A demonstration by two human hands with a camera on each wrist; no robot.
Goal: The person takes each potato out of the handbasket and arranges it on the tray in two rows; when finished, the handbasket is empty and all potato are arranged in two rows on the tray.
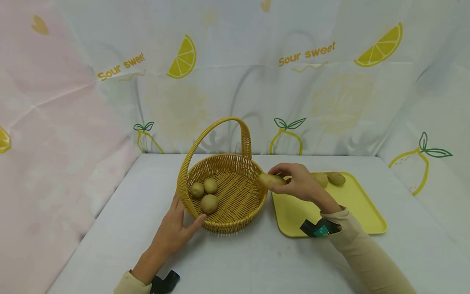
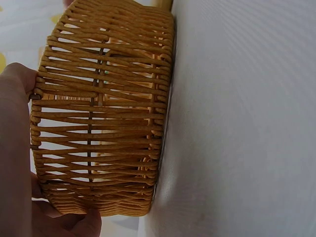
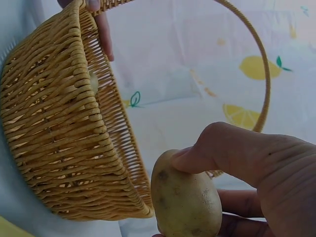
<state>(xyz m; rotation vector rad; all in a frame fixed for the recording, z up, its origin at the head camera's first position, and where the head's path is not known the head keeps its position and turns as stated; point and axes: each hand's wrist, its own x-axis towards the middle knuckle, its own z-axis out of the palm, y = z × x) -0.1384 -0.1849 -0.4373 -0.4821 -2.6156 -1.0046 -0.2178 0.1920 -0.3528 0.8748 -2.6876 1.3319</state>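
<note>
A round wicker basket (image 1: 235, 223) with a tall arched handle stands on the table, three potatoes (image 1: 209, 203) inside it toward the left. My left hand (image 1: 172, 234) grips the basket's near left side, thumb at the rim; in the left wrist view, fingers (image 2: 88, 224) wrap the woven wall (image 2: 98, 133). Between thumb and fingers, my right hand (image 1: 302, 183) pinches another potato (image 1: 270, 181) beside the basket's right rim. The right wrist view shows this potato (image 3: 185, 197) from close up, with dark spots on its skin and the thumb on its upper end.
To the right of the basket lies a yellow tray (image 1: 367, 218). Potatoes (image 1: 335, 178) rest near its far edge, one partly behind the right hand. A white cloth (image 1: 235, 90) printed with lemons hangs behind the white table (image 1: 235, 265).
</note>
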